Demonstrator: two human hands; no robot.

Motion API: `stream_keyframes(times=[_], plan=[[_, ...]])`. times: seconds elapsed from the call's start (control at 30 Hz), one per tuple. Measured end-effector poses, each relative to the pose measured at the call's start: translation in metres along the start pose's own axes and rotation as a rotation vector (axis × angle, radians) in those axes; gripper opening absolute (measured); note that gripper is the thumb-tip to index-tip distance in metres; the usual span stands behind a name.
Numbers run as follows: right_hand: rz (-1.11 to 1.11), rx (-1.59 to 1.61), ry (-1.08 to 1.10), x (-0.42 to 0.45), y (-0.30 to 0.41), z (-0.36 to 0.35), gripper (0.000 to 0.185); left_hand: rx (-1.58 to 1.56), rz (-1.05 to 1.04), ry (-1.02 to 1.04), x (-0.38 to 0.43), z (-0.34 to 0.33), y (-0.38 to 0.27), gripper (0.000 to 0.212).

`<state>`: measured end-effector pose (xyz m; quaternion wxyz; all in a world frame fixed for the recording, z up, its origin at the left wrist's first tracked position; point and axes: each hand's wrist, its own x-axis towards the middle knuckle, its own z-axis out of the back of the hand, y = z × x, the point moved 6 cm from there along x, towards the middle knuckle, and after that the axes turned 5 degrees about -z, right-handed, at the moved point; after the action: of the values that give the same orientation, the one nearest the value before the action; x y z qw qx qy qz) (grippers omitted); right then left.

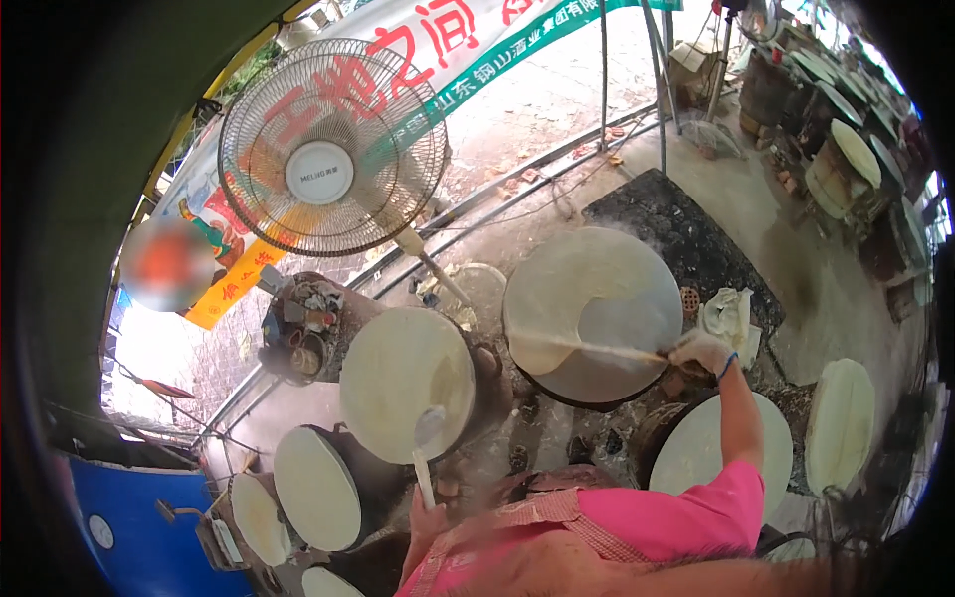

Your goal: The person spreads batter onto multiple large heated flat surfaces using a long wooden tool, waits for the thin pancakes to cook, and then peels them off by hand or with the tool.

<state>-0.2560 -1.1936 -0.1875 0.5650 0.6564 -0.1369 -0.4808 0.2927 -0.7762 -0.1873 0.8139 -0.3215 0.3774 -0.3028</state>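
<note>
My right hand (701,354) grips the end of a long thin wooden spreader (589,345), blurred, which lies across a large round griddle (634,321). Pale batter (552,291) covers the griddle's far and left part, and bare grey metal shows on the right and near side. My left hand (427,516) holds the handle of a ladle (430,429). The ladle's bowl is over the near edge of a second round surface (399,373), coated pale, to the left of the griddle.
A standing fan (319,172) rises beyond the left round surface. More pale round discs stand at the lower left (317,489) and lower right (720,448). A dark slab (656,216) and a crumpled cloth or bag (725,317) lie beyond the griddle. Several drum-like stoves (843,168) stand far right.
</note>
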Motion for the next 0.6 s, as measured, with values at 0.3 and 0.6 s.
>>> stream_keyframes(times=[0.3, 0.6], plan=[[0.221, -0.553, 0.053, -0.006, 0.04, -0.041, 0.009, -0.169, 0.011, 0.082, -0.014, 0.033, -0.025, 0.065], [-0.446, 0.309, -0.778, -0.265, -0.067, -0.218, 0.045, -0.554, 0.237, 0.43, -0.006, 0.071, -0.056, 0.074]])
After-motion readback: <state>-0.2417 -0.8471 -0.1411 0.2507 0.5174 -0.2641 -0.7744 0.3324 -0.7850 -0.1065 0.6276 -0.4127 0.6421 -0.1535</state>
